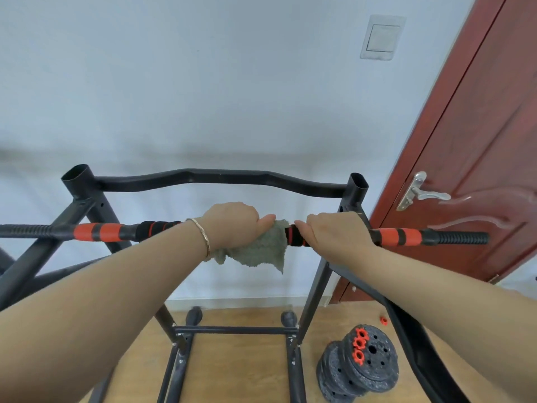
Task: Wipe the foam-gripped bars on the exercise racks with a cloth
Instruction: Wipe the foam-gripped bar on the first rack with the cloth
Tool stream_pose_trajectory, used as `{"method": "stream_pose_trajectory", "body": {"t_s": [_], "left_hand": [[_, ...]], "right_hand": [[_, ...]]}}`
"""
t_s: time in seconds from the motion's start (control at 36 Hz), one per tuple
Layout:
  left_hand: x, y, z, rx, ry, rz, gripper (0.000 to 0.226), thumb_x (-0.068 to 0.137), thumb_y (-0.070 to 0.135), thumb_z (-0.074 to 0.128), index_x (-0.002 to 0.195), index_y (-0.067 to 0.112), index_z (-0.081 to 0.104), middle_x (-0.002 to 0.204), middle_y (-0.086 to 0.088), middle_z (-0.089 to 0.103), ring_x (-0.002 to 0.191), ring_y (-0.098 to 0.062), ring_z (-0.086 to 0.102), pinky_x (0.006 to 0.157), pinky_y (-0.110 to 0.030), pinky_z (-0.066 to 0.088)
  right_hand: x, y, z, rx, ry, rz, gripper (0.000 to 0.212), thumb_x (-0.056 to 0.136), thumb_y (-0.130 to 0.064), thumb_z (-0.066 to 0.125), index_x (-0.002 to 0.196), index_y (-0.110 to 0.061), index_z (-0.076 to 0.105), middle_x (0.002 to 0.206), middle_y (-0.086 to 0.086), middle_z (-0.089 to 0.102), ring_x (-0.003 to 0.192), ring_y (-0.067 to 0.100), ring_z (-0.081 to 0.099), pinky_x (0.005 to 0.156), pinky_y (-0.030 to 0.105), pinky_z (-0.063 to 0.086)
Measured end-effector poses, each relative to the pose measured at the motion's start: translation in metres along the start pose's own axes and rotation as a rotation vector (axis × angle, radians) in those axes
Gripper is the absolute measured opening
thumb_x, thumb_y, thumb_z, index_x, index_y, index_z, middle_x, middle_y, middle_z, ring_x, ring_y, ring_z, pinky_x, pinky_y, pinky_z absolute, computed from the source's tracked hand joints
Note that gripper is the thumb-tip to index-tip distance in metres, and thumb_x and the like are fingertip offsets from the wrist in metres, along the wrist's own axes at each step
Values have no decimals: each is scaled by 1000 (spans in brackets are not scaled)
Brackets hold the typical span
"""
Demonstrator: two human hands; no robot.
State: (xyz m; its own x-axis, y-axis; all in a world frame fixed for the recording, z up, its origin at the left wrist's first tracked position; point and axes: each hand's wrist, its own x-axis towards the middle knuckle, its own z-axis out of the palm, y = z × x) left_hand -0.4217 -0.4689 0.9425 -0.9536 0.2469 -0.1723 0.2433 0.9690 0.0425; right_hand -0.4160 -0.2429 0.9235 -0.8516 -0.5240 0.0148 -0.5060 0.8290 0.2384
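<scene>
A long bar [110, 231] with black and orange foam grips lies level across the black exercise rack [220, 178] in the head view. My left hand [232, 225] grips a grey-green fluffy cloth [261, 251] wrapped round the middle of the bar, and the cloth's loose corner hangs below. My right hand [334, 231] grips the bar just right of the cloth, over a black and red foam section. A gold bangle sits on my left wrist.
A red-brown door [479, 141] with a silver handle [421, 193] stands at the right. Stacked black weight plates [357, 370] with orange collars lie on the wooden floor at the lower right. The rack's legs and crossbars fill the lower middle. A white wall is behind.
</scene>
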Motion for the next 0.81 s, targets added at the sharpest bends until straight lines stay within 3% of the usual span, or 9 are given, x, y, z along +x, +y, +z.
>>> {"method": "stream_pose_trajectory", "body": {"t_s": [0.06, 0.14, 0.22, 0.33, 0.42, 0.5, 0.67, 0.75, 0.81], "left_hand": [[-2, -2, 0, -4, 9, -14, 67, 99, 58, 14, 67, 15, 54, 70, -3, 58, 69, -20, 57, 72, -37, 50], [-5, 5, 4, 94, 92, 32, 48, 104, 42, 19, 63, 20, 35, 70, -5, 53, 66, -22, 52, 70, -39, 52], [-5, 7, 8, 158, 167, 76, 36, 103, 28, 26, 68, 21, 23, 69, -4, 50, 59, -21, 46, 53, -33, 42], [-8, 5, 8, 148, 165, 78, 38, 103, 29, 25, 66, 24, 23, 71, -5, 52, 62, -22, 49, 56, -35, 45], [-9, 4, 2, 79, 118, 58, 44, 104, 36, 20, 64, 22, 31, 73, -6, 55, 73, -25, 57, 73, -42, 53], [-7, 1, 1, 34, 35, 49, 59, 102, 49, 15, 67, 15, 48, 71, -5, 57, 73, -24, 58, 73, -39, 50], [-7, -17, -3, 43, -33, -1, 67, 100, 56, 13, 67, 14, 54, 69, -4, 58, 70, -22, 58, 74, -38, 50], [-12, -11, -2, 116, 32, 41, 51, 104, 44, 17, 63, 21, 37, 72, -6, 56, 78, -26, 61, 77, -43, 53], [-14, -7, -2, 131, 65, 54, 45, 105, 37, 20, 63, 24, 28, 73, -6, 55, 80, -29, 61, 78, -45, 54]], "right_hand": [[-5, 0, 5, -95, 62, -50, 43, 96, -39, 10, 114, -22, 45, 76, 0, 46, 61, 22, 51, 46, 29, 29], [5, 1, -6, -5, 39, -45, 24, 103, -41, 29, 111, -22, 41, 78, -1, 52, 64, 21, 53, 48, 29, 28], [22, 8, -33, 470, -382, 178, 72, 92, -76, 23, 88, -17, 65, 73, -2, 73, 65, 16, 70, 65, 34, 53], [30, 17, -44, 770, -680, 203, 89, 82, -87, 35, 96, -7, 71, 80, 5, 77, 72, 23, 75, 87, 45, 60], [33, 19, -34, 721, -618, 180, 95, 74, -93, 34, 86, -6, 70, 66, 5, 71, 58, 22, 67, 85, 43, 61], [29, 16, -24, 573, -453, 100, 89, 80, -87, 29, 76, -7, 65, 59, 2, 68, 53, 18, 64, 74, 39, 60], [3, -1, -2, -15, 115, 61, 67, 84, -84, 21, 82, -23, 48, 64, -9, 51, 55, 9, 51, 50, 26, 39], [9, 5, -14, 108, -38, 85, 67, 85, -84, 25, 81, -22, 51, 68, -7, 57, 59, 11, 55, 54, 28, 37], [21, 10, -27, 317, -268, 105, 68, 84, -84, 33, 82, -22, 60, 72, -5, 67, 64, 13, 66, 61, 31, 51]]}}
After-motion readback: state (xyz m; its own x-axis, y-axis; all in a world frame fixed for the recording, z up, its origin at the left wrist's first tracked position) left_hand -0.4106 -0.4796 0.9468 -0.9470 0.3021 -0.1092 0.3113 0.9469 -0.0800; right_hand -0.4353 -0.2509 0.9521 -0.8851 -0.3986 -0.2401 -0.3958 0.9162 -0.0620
